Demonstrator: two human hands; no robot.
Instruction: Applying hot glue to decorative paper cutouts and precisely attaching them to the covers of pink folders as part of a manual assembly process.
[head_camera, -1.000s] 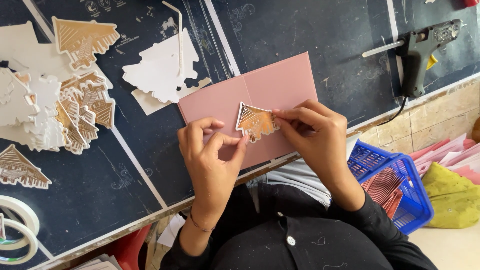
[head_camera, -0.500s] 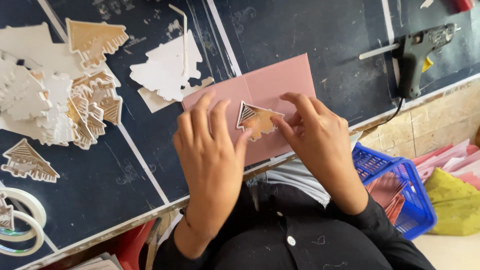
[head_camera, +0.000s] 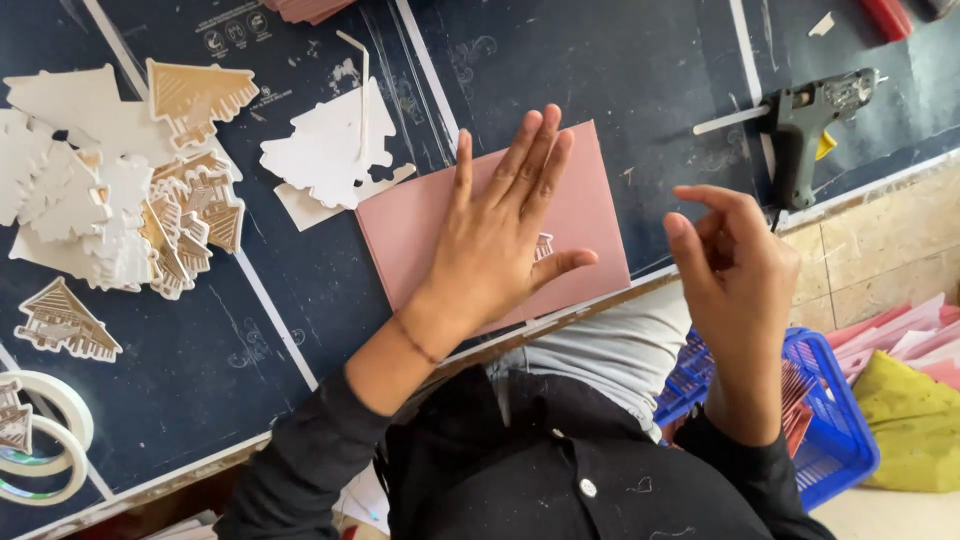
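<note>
A pink card (head_camera: 400, 235) lies on the dark work mat (head_camera: 640, 70) at the table's near edge. My left hand (head_camera: 495, 240) lies flat on it, fingers spread, palm down over a small gold and white house-shaped cutout (head_camera: 543, 247). Only a corner of the cutout shows between thumb and forefinger. My right hand (head_camera: 735, 270) hovers to the right of the card, off the table edge. Its fingers are loosely curled and it holds nothing.
A glue gun (head_camera: 805, 120) lies at the right of the mat. White tree-shaped cutouts (head_camera: 330, 150) sit behind the card; a pile of gold and white cutouts (head_camera: 120, 210) and tape rolls (head_camera: 40, 440) lie at left. A blue basket (head_camera: 840, 450) stands below the table.
Both hands held the cutout on the card. Now my left hand has flattened over it and my right hand has let go and drawn away to the right.
</note>
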